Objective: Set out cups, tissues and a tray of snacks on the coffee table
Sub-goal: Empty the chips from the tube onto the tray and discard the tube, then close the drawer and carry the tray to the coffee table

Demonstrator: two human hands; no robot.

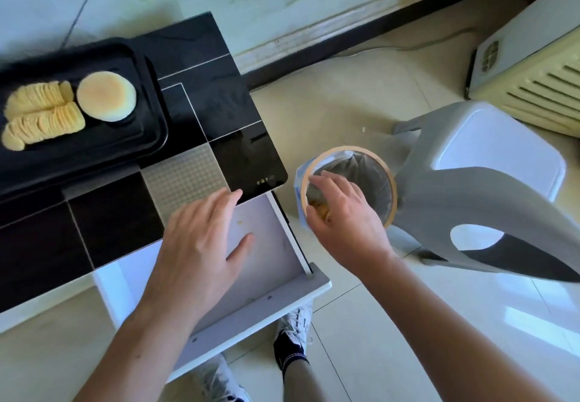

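Note:
A black tray (150, 125) rests on the glossy black coffee table (219, 103) at the left. It holds two rows of yellow crisps (40, 113) and a round pale cake (106, 95). My left hand (201, 238) hovers with fingers spread over the table's corner and the open white drawer (270, 244); it holds nothing. My right hand (342, 219) is over the mouth of a small lined waste bin (376, 166) on the floor, its fingers curled around some yellowish scraps (323, 213). No cups or tissues are in view.
A grey plastic stool (489, 163) stands just right of the bin. A cream vented appliance (539, 87) sits at the far right by the wall. The open drawer juts toward my feet (295, 329) on the tiled floor.

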